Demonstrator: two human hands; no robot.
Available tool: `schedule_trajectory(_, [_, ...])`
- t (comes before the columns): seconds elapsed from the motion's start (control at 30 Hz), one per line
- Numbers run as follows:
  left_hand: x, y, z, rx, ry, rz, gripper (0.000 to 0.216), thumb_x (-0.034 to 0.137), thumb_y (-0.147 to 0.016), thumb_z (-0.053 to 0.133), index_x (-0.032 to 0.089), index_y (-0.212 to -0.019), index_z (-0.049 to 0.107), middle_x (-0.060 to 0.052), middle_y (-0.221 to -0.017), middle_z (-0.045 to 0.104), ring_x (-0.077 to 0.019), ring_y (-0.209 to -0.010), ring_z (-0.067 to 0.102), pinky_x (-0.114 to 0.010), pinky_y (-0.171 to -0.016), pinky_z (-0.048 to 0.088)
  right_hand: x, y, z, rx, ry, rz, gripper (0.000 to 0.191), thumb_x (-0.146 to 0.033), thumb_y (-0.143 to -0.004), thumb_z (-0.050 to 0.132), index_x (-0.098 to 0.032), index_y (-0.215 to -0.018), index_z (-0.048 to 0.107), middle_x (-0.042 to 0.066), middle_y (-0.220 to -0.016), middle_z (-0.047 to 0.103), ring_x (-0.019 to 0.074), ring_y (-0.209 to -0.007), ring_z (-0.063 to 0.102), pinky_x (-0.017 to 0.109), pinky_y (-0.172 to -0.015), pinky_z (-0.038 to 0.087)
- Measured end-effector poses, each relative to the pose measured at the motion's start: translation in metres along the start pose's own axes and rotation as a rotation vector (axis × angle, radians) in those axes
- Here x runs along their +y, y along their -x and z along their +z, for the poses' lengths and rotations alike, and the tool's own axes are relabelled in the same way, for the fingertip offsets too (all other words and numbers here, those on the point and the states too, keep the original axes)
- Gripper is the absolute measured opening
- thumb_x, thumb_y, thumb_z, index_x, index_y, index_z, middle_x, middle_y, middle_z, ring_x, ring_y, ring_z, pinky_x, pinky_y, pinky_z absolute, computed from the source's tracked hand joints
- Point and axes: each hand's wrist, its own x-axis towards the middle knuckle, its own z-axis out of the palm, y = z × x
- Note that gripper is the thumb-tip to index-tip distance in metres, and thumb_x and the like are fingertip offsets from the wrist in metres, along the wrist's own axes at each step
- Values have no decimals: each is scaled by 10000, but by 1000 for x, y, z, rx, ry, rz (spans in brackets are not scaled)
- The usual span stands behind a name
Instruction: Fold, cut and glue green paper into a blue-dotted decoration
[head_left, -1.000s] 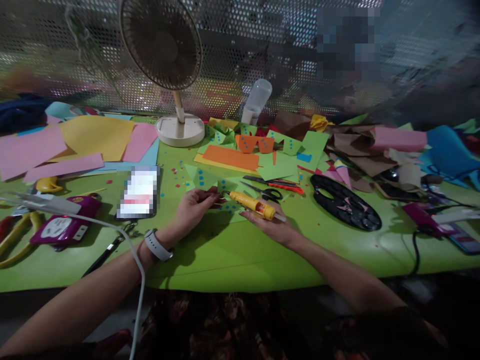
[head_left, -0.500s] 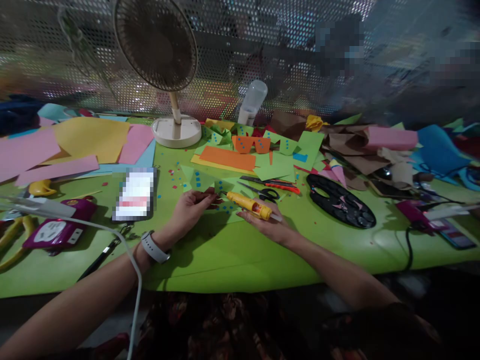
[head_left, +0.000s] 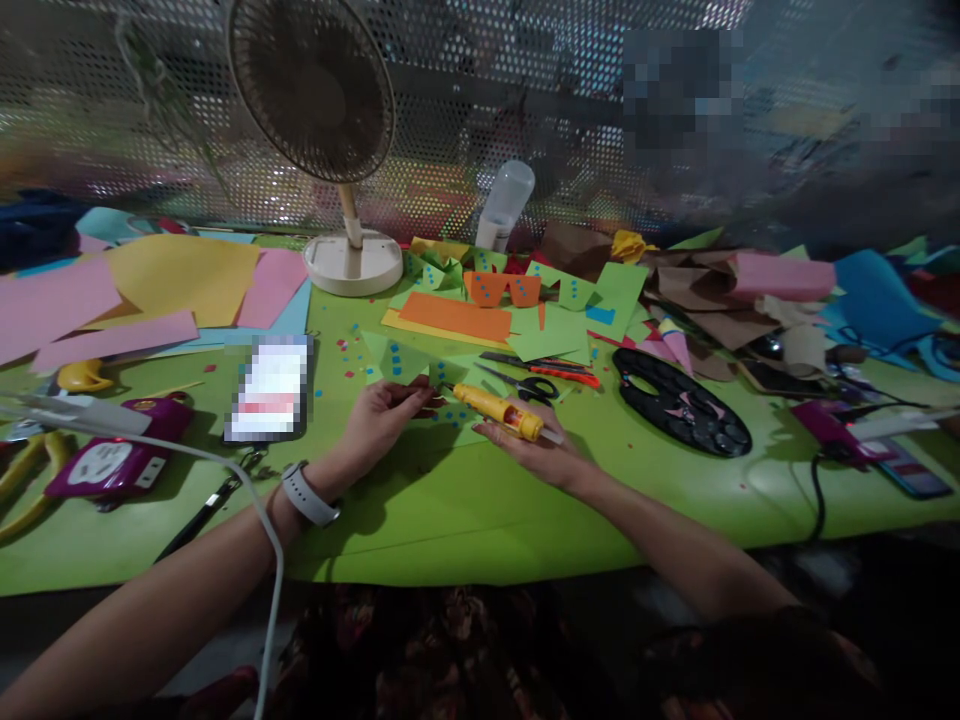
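My right hand holds a yellow glue gun lying across its fingers, the nozzle pointing left. The nozzle tip meets a small dark piece pinched in my left hand, whose fingers are closed around it. Under both hands lies a green paper piece with blue dots on the green table. A grey watch sits on my left wrist.
Scissors and a red cutter lie just behind the glue gun. A black paint palette is to the right, a phone to the left, a fan and a bottle at the back. Coloured paper is scattered all round.
The view shifted slightly between the oldest frame and now. Both hands keep the same hold on the glue gun and the small piece.
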Motion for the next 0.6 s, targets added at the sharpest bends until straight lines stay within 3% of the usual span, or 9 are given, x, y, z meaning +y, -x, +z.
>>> schedule_trajectory(0.17, [3,-1,0,40,69,1,299,401,-685,839,139,-760,717,-95,-958,757,-218,-786,739,-369,-786,606,-7,2,-6,42,88,-39,329,-516,-841,640,-246,-708,506,-15,-654,521,150,-562,470,297,-510,400])
schedule_trajectory(0.37, [7,-4,-3,108,191,-37,390,329,-653,872,132,-923,671,-60,-856,754,-197,-798,741,-324,-782,589,-16,15,-51,339,464,-198,258,-473,-874,614,-238,-805,533,5,-752,565,177,-659,532,322,-628,443])
schedule_trajectory(0.47, [7,-3,-2,99,209,-42,366,312,-678,856,137,-933,661,-61,-868,757,-194,-799,740,-325,-780,587,0,20,-75,304,604,-210,277,-489,-877,601,-215,-901,564,52,-845,626,215,-749,597,350,-699,469])
schedule_trajectory(0.6, [6,-3,-2,81,210,-29,336,292,-694,844,144,-935,662,-58,-868,758,-191,-788,741,-330,-783,589,38,21,-93,381,805,-143,426,-535,-838,606,-163,-1046,610,154,-997,659,309,-890,638,432,-781,495])
